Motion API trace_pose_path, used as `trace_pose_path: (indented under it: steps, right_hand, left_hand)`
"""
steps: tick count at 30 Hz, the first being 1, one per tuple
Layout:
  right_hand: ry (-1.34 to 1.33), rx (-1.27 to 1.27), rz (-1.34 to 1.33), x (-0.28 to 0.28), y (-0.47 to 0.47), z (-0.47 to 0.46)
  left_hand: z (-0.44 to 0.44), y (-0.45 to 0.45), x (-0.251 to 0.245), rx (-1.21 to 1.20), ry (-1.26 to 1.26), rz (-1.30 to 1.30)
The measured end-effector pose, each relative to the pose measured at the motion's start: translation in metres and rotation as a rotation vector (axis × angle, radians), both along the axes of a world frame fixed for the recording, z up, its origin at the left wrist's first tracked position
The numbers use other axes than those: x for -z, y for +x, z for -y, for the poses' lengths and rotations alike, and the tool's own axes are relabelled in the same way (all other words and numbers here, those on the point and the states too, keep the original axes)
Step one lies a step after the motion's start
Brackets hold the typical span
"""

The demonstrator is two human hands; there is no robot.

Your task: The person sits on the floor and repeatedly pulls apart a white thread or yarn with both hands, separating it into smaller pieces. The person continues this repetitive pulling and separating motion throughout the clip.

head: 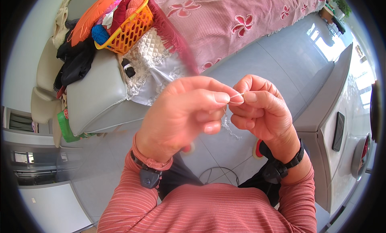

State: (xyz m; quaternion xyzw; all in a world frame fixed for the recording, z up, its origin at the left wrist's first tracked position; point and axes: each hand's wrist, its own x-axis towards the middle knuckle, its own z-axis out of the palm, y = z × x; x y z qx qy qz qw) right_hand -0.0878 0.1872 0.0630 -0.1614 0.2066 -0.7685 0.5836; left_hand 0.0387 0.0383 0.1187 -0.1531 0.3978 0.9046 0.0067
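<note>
My left hand (187,112) pinches a thin white thread (236,102) between thumb and index finger. The thread forms a small loop around the tip of that index finger. Close by on the right, my right hand (261,104) grips the same thread between thumb and forefinger, its other fingers curled. The two hands nearly touch. Below them hangs a crinkled length of white yarn (230,130); where it joins the thread is hidden by my fingers.
An orange plastic basket (131,34) of yarn stands on a grey padded seat (96,88), near a small black bundle (129,68). A pink patterned cover (211,22) lies beyond. At right, a table (325,160) bears a phone (338,131) and a bowl (359,157).
</note>
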Motion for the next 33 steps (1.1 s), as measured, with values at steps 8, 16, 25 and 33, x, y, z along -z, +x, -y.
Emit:
trace_pose_path:
  steps: [8,16,25,33]
  right_hand:
    - [0.005,-0.015,0.017,0.0001,0.0006,0.0003]
    - [-0.021,0.005,0.011,0.0035,0.0021,0.0018]
    - [-0.019,-0.017,0.017,0.0029,0.0008,0.0000]
    - [-0.024,-0.018,0.012,0.0022,-0.0002,-0.0004]
  left_hand:
    - [-0.0033,-0.0019,-0.0013,-0.044,-0.038,0.045]
    - [-0.0051,-0.0073,0.0030,-0.049,-0.074,0.049]
    - [-0.0047,-0.0066,0.0027,-0.021,-0.077,0.046]
    - [-0.0056,-0.0069,0.0010,-0.030,-0.073,0.071]
